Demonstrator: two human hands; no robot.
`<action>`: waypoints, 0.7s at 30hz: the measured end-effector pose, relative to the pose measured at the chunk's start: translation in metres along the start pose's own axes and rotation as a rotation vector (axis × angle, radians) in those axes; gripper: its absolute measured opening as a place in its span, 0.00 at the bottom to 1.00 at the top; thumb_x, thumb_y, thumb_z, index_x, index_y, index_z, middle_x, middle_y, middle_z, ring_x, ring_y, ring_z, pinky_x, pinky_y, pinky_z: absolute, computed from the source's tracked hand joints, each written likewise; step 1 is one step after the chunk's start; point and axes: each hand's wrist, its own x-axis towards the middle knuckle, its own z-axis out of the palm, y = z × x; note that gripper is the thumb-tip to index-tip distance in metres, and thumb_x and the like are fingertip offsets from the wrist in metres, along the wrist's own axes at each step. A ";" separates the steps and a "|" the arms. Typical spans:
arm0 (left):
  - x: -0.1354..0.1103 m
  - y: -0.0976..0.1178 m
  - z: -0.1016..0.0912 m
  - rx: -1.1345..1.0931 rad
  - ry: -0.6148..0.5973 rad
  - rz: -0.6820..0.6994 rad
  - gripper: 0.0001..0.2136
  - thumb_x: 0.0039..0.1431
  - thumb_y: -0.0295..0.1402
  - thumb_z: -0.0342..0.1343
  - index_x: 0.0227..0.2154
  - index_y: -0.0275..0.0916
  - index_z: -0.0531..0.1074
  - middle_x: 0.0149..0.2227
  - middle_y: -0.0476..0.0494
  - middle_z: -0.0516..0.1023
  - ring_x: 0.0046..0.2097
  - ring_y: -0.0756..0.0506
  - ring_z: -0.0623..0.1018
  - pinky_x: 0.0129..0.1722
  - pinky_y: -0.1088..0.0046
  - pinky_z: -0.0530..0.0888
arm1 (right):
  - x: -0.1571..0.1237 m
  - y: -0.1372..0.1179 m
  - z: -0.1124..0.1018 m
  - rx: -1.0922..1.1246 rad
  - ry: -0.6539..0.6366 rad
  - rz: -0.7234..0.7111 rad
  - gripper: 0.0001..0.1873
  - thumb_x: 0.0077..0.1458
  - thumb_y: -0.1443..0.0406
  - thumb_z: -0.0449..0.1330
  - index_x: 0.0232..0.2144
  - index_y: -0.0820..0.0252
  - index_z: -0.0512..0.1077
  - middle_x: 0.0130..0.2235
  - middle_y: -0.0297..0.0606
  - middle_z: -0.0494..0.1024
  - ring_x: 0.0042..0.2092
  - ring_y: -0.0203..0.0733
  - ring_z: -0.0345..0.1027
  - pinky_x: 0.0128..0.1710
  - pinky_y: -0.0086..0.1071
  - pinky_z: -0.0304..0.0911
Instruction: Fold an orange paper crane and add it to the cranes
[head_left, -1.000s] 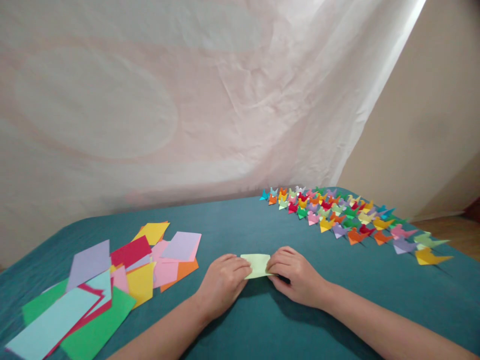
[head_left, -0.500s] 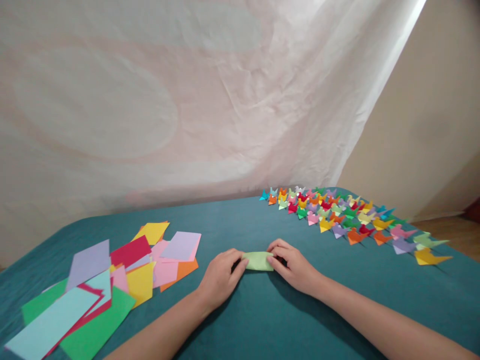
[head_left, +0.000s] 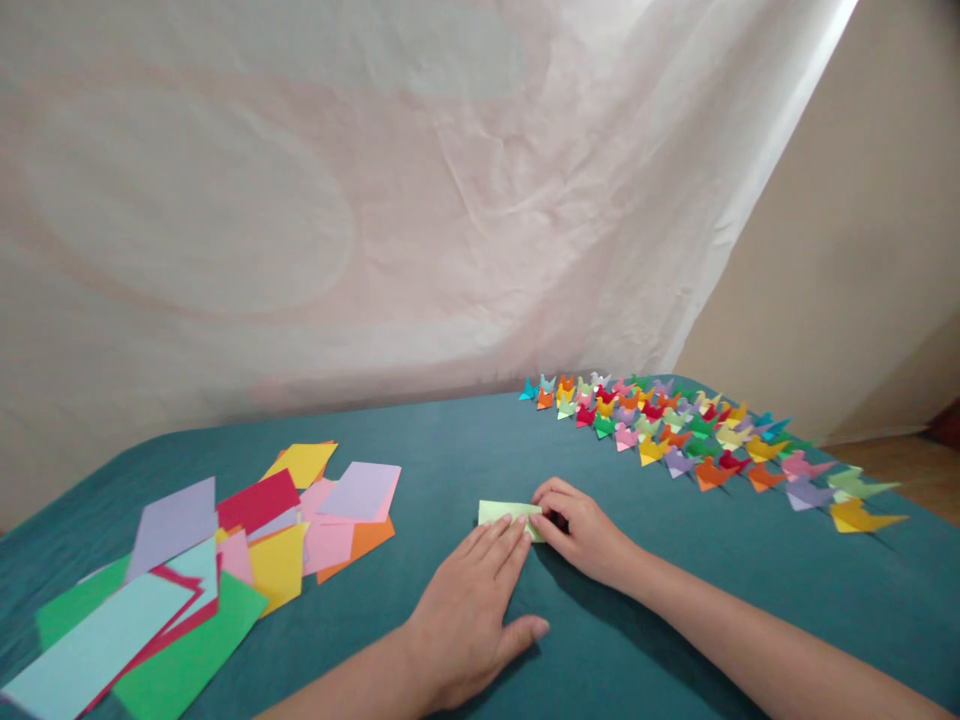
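Note:
A light green folded paper point(head_left: 501, 510) lies on the teal cloth in front of me, a small rectangle with its near side partly hidden under my fingers. My left hand point(head_left: 480, 605) is laid flat, fingers stretched forward with their tips pressing on the paper and the thumb out to the side. At the paper's right end, my right hand point(head_left: 577, 525) pinches the edge between thumb and curled fingers.
Loose sheets of coloured paper point(head_left: 172, 640) are spread in an overlapping pile on the left of the cloth-covered table point(head_left: 450, 440). Rows of small folded paper birds point(head_left: 679, 462) stand at the right. A pale curtain point(head_left: 390, 220) hangs behind the table.
My left hand has released its pinch on the paper's left end and opened flat onto its near side. The right hand keeps its hold, nearly unmoved. The paper now lies flatter.

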 end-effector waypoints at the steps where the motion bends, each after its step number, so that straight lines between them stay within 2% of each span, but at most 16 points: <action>1: 0.000 -0.001 0.000 -0.010 -0.011 -0.004 0.32 0.61 0.51 0.39 0.61 0.33 0.49 0.63 0.35 0.50 0.64 0.38 0.51 0.61 0.58 0.54 | 0.000 0.001 0.000 0.000 0.005 0.003 0.08 0.56 0.68 0.53 0.25 0.60 0.65 0.34 0.37 0.68 0.32 0.35 0.63 0.31 0.29 0.60; 11: -0.004 -0.004 0.003 -0.048 -0.004 0.012 0.33 0.61 0.51 0.39 0.62 0.35 0.45 0.64 0.36 0.47 0.64 0.39 0.49 0.61 0.58 0.51 | -0.001 -0.002 0.000 -0.010 0.026 0.033 0.01 0.54 0.69 0.54 0.30 0.60 0.66 0.33 0.36 0.67 0.31 0.34 0.62 0.30 0.28 0.61; 21: -0.003 -0.004 0.003 -0.051 0.004 0.013 0.32 0.61 0.51 0.38 0.62 0.36 0.46 0.64 0.37 0.47 0.64 0.40 0.49 0.62 0.58 0.49 | -0.003 0.002 0.001 0.003 0.022 0.024 0.07 0.55 0.68 0.54 0.37 0.59 0.69 0.37 0.39 0.68 0.34 0.36 0.64 0.35 0.31 0.64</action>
